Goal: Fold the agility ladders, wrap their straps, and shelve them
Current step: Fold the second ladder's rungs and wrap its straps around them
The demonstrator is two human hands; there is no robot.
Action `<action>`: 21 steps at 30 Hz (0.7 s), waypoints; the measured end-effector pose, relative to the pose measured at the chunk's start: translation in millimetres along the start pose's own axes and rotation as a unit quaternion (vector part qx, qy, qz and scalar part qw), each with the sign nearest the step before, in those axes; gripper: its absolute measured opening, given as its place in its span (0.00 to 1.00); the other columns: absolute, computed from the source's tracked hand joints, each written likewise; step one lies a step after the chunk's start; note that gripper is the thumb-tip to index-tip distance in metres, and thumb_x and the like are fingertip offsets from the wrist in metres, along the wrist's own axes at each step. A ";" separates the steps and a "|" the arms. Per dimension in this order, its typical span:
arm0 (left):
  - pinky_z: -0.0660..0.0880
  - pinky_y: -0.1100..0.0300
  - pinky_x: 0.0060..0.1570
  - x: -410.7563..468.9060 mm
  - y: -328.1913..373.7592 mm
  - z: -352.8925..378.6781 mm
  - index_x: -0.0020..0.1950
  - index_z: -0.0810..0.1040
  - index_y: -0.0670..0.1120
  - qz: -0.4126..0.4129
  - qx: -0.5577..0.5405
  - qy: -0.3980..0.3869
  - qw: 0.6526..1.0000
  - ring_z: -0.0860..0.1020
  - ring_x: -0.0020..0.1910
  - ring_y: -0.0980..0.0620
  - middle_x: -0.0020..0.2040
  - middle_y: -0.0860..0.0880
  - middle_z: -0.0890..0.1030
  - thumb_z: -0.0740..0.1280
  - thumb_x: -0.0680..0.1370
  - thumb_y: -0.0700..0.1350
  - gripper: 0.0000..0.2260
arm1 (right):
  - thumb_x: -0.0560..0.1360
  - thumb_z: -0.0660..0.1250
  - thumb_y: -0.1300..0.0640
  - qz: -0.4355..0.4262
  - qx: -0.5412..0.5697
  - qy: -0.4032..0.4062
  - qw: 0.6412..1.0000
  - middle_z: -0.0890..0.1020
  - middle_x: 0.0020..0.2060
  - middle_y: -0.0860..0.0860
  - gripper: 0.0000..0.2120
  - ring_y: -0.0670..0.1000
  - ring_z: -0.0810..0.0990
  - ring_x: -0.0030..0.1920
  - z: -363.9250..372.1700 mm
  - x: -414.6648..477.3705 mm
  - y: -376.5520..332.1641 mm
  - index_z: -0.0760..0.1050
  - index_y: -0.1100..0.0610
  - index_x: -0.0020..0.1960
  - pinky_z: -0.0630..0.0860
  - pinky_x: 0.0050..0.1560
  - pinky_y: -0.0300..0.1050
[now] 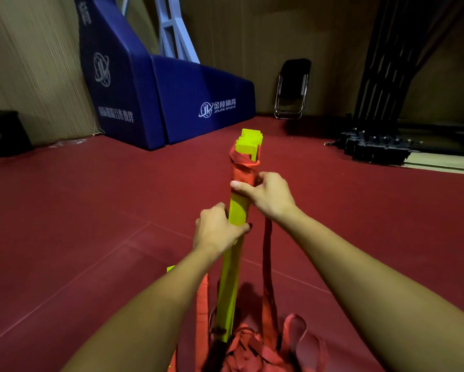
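**Folded ladder held in both hands, strap partly wound**

The ladder bundle [238, 210], a stack of yellow rungs, is held above the red floor [91, 210] and pointed away from the person. Its far end is bound with several turns of red strap [245, 169]. The bundle is grasped at the lower edge of that wrap by the right hand [268, 194], fingers curled round it and thumb laid across. Nearer the body, it is gripped by the left hand [218, 228], fingers closed round the rungs. A loose strap length [267, 253] hangs from beneath the right hand to a heap of straps [252, 347] below. A blue padded base [187, 98] and a folding chair [292, 89] are seen by the wall.
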State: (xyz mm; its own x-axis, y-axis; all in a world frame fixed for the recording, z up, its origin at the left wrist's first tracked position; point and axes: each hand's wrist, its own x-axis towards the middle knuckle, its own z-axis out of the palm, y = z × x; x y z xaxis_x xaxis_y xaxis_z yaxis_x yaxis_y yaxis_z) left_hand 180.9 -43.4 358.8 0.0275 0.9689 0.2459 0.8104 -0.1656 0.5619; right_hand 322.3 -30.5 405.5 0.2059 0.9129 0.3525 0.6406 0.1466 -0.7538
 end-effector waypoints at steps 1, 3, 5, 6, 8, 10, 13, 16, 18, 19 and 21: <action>0.70 0.54 0.46 0.3 2.1 -0.7 0.49 0.79 0.48 0.005 -0.002 0.002 1.000 0.80 0.55 0.40 0.48 0.46 0.84 0.75 0.68 0.60 0.18 | 0.66 0.74 0.34 0.005 -0.004 0.008 1.000 0.81 0.31 0.51 0.25 0.53 0.78 0.35 0.2 0.8 0.3 0.78 0.57 0.38 0.73 0.37 0.49; 0.73 0.53 0.47 2.7 3.6 -3.0 0.49 0.81 0.47 0.012 -0.022 0.004 1.000 0.81 0.54 0.41 0.48 0.45 0.85 0.76 0.70 0.56 0.15 | 0.68 0.74 0.37 -0.001 0.018 -0.024 1.000 0.81 0.30 0.51 0.23 0.50 0.78 0.32 -3.4 3.0 -0.3 0.79 0.58 0.39 0.72 0.35 0.47; 0.77 0.53 0.47 8.3 -0.8 -4.5 0.48 0.79 0.48 0.002 -0.094 -0.020 0.995 0.83 0.51 0.44 0.46 0.47 0.86 0.77 0.70 0.51 0.13 | 0.73 0.74 0.46 -0.022 0.077 -0.122 0.989 0.77 0.27 0.49 0.17 0.45 0.72 0.26 -11.8 2.8 -0.5 0.78 0.59 0.39 0.68 0.32 0.43; 0.79 0.53 0.48 9.3 -2.7 -6.1 0.48 0.78 0.49 -0.008 -0.143 -0.049 0.989 0.84 0.48 0.47 0.45 0.48 0.86 0.79 0.69 0.48 0.13 | 0.75 0.72 0.49 -0.030 0.097 -0.172 0.980 0.75 0.27 0.49 0.15 0.45 0.70 0.26 -17.1 2.8 -0.1 0.77 0.61 0.39 0.66 0.32 0.41; 0.81 0.48 0.49 9.7 -7.2 -6.9 0.47 0.78 0.51 -0.015 -0.226 -0.101 0.969 0.85 0.45 0.48 0.43 0.49 0.86 0.79 0.65 0.44 0.15 | 0.78 0.70 0.53 -0.047 0.104 -0.238 0.964 0.74 0.28 0.52 0.16 0.47 0.69 0.29 -27.0 3.0 1.3 0.77 0.66 0.41 0.65 0.32 0.40; 0.81 0.43 0.52 11.2 -11.5 -5.4 0.48 0.78 0.53 0.009 -0.258 -0.117 0.959 0.85 0.47 0.46 0.45 0.48 0.85 0.76 0.63 0.44 0.16 | 0.79 0.68 0.54 -0.082 0.068 -0.249 0.963 0.74 0.27 0.51 0.16 0.45 0.69 0.27 -33.4 4.6 0.6 0.76 0.63 0.36 0.64 0.31 0.38; 0.79 0.43 0.57 12.6 -13.6 -4.7 0.51 0.75 0.53 0.041 -0.292 -0.129 0.947 0.81 0.47 0.49 0.46 0.49 0.82 0.74 0.66 0.43 0.16 | 0.79 0.67 0.51 -0.139 -0.004 -0.196 0.971 0.75 0.24 0.46 0.19 0.42 0.69 0.24 -33.0 5.1 -0.7 0.73 0.55 0.30 0.65 0.31 0.37; 0.77 0.50 0.55 12.0 -9.5 -5.5 0.57 0.72 0.52 0.061 -0.273 -0.138 0.950 0.79 0.47 0.52 0.46 0.52 0.79 0.76 0.68 0.47 0.21 | 0.78 0.67 0.48 -0.155 -0.018 -0.149 0.976 0.77 0.26 0.56 0.21 0.47 0.70 0.27 -27.0 5.0 1.5 0.73 0.58 0.31 0.69 0.34 0.48; 0.75 0.54 0.50 10.1 -7.0 -3.5 0.62 0.69 0.48 0.066 -0.209 -0.117 0.969 0.78 0.46 0.51 0.46 0.51 0.79 0.78 0.71 0.47 0.25 | 0.78 0.67 0.46 -0.168 -0.043 -0.122 0.977 0.77 0.28 0.60 0.22 0.52 0.70 0.28 -20.3 5.2 2.3 0.72 0.59 0.31 0.69 0.34 0.51; 0.74 0.56 0.48 8.8 -6.1 -1.7 0.62 0.70 0.46 0.069 -0.172 -0.094 0.978 0.79 0.46 0.50 0.45 0.51 0.80 0.78 0.71 0.46 0.25 | 0.77 0.66 0.45 -0.176 -0.061 -0.112 0.976 0.76 0.28 0.60 0.22 0.54 0.70 0.29 -17.8 5.1 2.5 0.71 0.58 0.30 0.68 0.33 0.51; 0.74 0.57 0.46 5.6 -2.5 -0.5 0.62 0.72 0.45 0.074 -0.135 -0.065 0.986 0.81 0.47 0.47 0.45 0.49 0.82 0.77 0.71 0.45 0.23 | 0.77 0.66 0.44 -0.185 -0.090 -0.098 0.974 0.75 0.27 0.58 0.23 0.55 0.70 0.29 -15.4 3.7 2.8 0.70 0.55 0.29 0.67 0.33 0.50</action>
State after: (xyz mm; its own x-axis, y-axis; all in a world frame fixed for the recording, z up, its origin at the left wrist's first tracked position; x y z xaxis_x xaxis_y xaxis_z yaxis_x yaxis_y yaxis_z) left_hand 178.7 -37.6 359.2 0.2226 0.9428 0.2481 0.6064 -0.3332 0.7220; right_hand 336.3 -32.6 413.3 -0.1979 0.8681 0.4553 0.7671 0.4263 -0.4793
